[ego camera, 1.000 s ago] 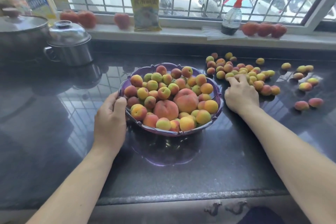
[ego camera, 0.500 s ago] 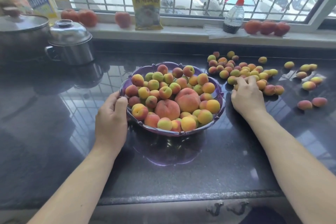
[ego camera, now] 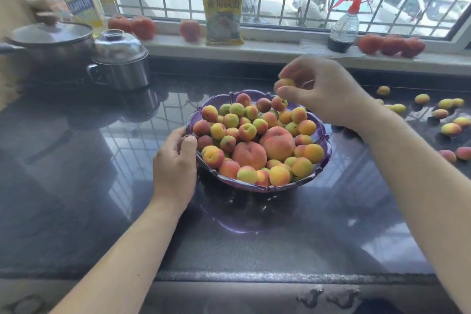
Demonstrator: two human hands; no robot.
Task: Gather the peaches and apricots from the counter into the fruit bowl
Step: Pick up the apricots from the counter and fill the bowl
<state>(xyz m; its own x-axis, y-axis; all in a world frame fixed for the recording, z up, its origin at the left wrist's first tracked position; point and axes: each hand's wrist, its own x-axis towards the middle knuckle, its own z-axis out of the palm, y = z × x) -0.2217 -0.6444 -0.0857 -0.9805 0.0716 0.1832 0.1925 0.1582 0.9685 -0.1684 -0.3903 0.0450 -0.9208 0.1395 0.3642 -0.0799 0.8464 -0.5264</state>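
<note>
Now lifted from the counter pile to above the purple fruit bowl (ego camera: 323,144), right hand (ego camera: 323,92) pinching an apricot (ego camera: 285,82), left hand (ego camera: 175,160) gripping the rim; dropped onto that heap, risks rolling off.

Apricot pile (ego camera: 397,108) mostly behind right hand (ego camera: 323,92)

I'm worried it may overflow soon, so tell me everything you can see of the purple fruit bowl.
The fruit bowl is translucent purple, seemingly plastic, wide and shallow with a scalloped rim. It stands upright on the dark glossy counter. It is heaped above the rim with small apricots and two larger peaches. The left hand grips its left rim; the right hand holds one apricot above its far right edge without touching the bowl.
</note>
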